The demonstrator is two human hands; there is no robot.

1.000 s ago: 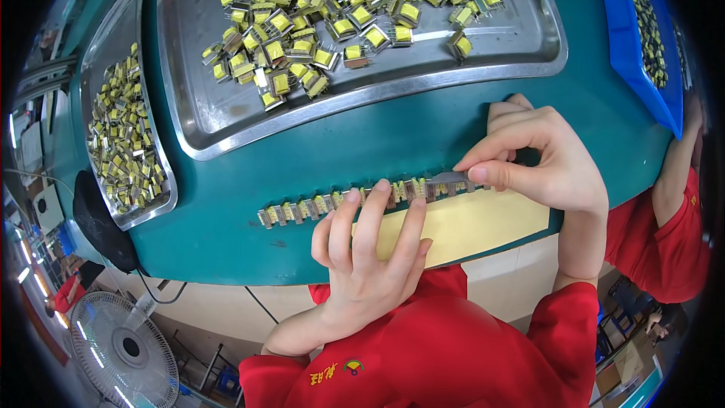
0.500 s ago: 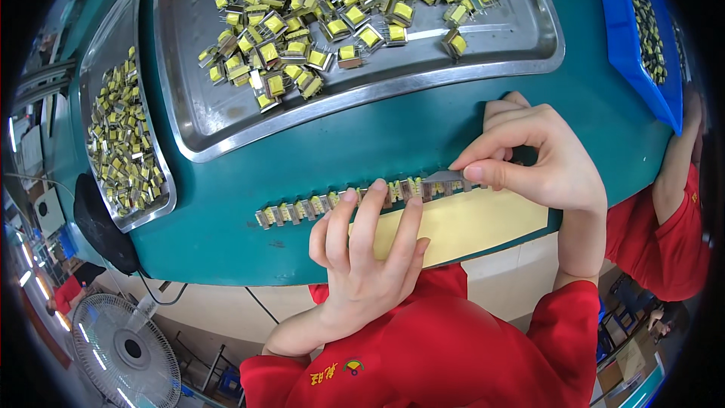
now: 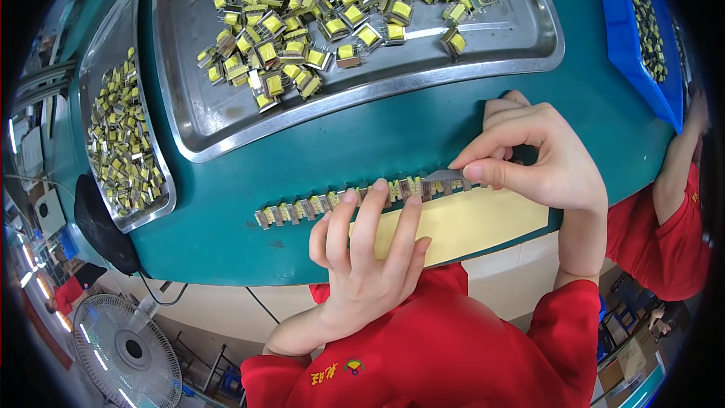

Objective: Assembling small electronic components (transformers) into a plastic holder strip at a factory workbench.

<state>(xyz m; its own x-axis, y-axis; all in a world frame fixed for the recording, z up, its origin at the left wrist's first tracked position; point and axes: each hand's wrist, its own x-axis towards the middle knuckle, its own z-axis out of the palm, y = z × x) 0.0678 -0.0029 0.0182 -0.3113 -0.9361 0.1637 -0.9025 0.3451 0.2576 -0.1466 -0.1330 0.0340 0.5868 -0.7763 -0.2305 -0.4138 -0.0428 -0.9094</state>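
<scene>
A row of small yellow-taped transformers (image 3: 291, 212) runs side by side across the green table, slanting slightly up to the right. My left hand (image 3: 370, 245) is spread over the middle of this row, fingertips resting on the parts and the yellow sheet's edge. In my right hand (image 3: 540, 159), thumb and forefinger pinch a small, pointed, flat grey metal blade (image 3: 442, 175). Its tip points left and lies at the top side of the row. My right hand hides the row's right end. Below the row lies a pale yellow sheet (image 3: 483, 223), partly under my left hand.
A large metal tray (image 3: 226, 125) with many loose transformers stands beyond the row. At left is a narrower filled metal tray (image 3: 162, 200), beside a black object (image 3: 98, 223). A blue bin (image 3: 623, 53) of parts sits far right, near another person's arm (image 3: 672, 174).
</scene>
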